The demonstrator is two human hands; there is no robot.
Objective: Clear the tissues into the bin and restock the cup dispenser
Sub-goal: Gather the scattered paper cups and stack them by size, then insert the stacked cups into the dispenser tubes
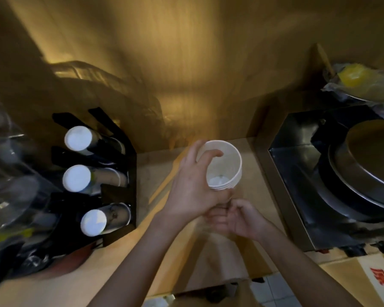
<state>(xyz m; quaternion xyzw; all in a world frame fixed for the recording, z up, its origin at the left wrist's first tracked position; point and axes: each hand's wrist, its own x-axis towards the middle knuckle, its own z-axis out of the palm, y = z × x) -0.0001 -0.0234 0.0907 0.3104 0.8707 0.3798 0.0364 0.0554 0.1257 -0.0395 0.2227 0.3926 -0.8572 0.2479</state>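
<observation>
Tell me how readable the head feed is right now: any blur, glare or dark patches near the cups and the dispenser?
Head view: dim and warm-lit, with a bright patch on the wooden wall. The white cup stack in the left hand is fairly sharp; the right hand below it is motion-blurred. The black cup dispenser sits in shadow, though its three white cup bottoms show. Edges bend from the wide lens.

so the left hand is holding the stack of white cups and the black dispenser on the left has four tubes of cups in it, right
Not quite: the head view shows three tubes in the black dispenser, not four. The left hand does hold the stack of white cups.
</observation>
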